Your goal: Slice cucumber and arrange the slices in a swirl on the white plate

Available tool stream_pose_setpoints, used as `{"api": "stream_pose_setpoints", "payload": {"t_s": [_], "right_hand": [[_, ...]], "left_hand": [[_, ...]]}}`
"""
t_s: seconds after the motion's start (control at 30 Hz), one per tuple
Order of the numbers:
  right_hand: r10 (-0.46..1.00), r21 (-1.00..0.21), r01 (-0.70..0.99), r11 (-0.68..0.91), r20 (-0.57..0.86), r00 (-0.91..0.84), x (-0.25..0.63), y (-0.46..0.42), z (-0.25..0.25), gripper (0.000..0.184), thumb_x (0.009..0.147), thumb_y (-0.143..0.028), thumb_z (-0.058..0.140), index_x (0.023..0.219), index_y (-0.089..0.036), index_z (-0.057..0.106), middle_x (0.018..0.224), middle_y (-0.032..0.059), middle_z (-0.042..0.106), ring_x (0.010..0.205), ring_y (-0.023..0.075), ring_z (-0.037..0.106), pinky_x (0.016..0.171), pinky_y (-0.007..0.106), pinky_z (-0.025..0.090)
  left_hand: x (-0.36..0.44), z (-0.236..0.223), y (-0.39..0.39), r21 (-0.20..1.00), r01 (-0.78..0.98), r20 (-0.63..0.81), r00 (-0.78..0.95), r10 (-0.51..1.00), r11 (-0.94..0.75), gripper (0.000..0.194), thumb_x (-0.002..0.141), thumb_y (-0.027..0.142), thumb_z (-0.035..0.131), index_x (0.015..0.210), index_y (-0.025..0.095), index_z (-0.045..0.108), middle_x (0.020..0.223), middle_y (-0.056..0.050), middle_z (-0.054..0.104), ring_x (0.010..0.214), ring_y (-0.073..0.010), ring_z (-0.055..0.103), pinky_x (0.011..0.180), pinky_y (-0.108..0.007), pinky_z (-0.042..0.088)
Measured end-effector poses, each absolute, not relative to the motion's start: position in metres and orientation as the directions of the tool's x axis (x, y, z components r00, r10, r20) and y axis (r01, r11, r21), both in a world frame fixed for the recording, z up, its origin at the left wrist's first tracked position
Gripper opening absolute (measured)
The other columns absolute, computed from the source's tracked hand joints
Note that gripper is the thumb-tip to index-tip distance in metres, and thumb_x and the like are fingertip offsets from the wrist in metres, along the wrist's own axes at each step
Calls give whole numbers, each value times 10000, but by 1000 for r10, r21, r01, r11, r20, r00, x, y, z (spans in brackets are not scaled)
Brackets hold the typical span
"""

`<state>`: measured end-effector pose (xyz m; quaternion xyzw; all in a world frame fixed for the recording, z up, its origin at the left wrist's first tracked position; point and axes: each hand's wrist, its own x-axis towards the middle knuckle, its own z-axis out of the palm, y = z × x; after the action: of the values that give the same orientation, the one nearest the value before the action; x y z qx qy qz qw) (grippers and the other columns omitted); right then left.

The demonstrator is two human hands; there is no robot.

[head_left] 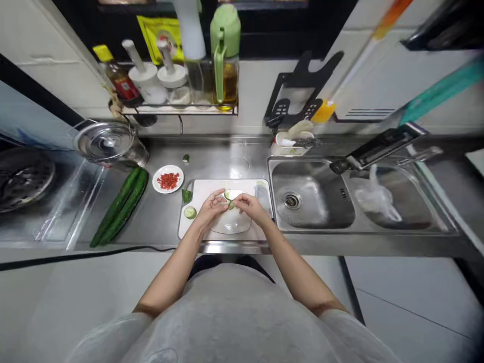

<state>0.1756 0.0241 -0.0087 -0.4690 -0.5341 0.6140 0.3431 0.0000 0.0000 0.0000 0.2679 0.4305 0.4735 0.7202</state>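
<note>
Head view: what do your hands hold, and where is it?

You have your left hand (213, 207) and right hand (251, 207) meeting over the glossy white plate (231, 224), a small green-edged piece (231, 204) pinched between the fingertips of both. Each grip is narrow; how hard you press, I can't tell.

Why hold it there?

Judging by the layout, so that the plate lies right under your fingers. Your other pale slice (227, 193) shows toward the plate's far side. You have a cut cucumber end (190, 212) and a green chunk (186, 195) along the left edge of the cutting board (202, 187), probably within easy reach of your left hand.

How much room do you have?

Your board's near edge sits close to the counter's front, so little margin there. On your right it comes near the sink (321, 181). On your left stand a white dish (166, 191) of chopped red bits (168, 180) and, farther out, 2 cucumbers (126, 207). Your roomiest side looks like the steel counter (215, 156) behind the board.
</note>
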Motion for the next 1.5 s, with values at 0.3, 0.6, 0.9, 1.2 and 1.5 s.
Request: {"api": "stream_pose_setpoints", "payload": {"t_s": [0.3, 0.6, 0.9, 1.2, 1.5], "right_hand": [[905, -957, 160, -243, -283, -318, 178, 38, -17, 246, 697, -411, 635, 735, -172, 590, 630, -22, 550, 558, 95, 480, 449, 188, 382], [875, -905, 343, -251, -364, -321, 178, 66, -51, 203, 762, -355, 605, 716, -166, 548, 597, -30, 571, 470, 62, 483, 442, 160, 356], [873, -778, 605, -169, -404, -275, 173, 77, -65, 163, 799, -321, 593, 740, -172, 562, 582, -45, 575, 412, 59, 486, 451, 174, 343], [908, -585, 810, -37, -357, -216, 167, 81, -56, 210, 783, -386, 603, 790, -179, 630, 744, 16, 663, 651, 119, 554, 571, 200, 337], [915, -470, 881, -44, -373, -154, 162, 80, -49, 169, 781, -345, 590, 824, -189, 641, 819, 38, 673, 714, 149, 550, 579, 219, 309]], "left_hand": [[-4, -17, 13, 933, -227, -263, 106, 959, 281, 646, 562, 233, 804, 1162, 184, 568, 832, 22, 577, 720, -80, 564, 767, -247, 445], [0, -52, 36, 954, 79, -291, 7, 957, 289, 518, 575, 212, 746, 1071, 156, 605, 682, 59, 535, 511, -41, 438, 556, -189, 389], [3, -63, 41, 836, 468, -277, -89, 957, 285, 373, 628, 211, 711, 999, 199, 664, 721, 43, 587, 576, -77, 492, 619, -210, 406], [5, -50, 40, 676, 706, -236, -66, 969, 213, 277, 703, 226, 650, 979, 223, 670, 862, -13, 645, 761, -148, 567, 712, -252, 427], [12, -46, 40, 515, 822, -281, -108, 954, 245, 197, 758, 303, 631, 950, 263, 654, 980, -19, 621, 877, -172, 567, 737, -263, 412]]}}
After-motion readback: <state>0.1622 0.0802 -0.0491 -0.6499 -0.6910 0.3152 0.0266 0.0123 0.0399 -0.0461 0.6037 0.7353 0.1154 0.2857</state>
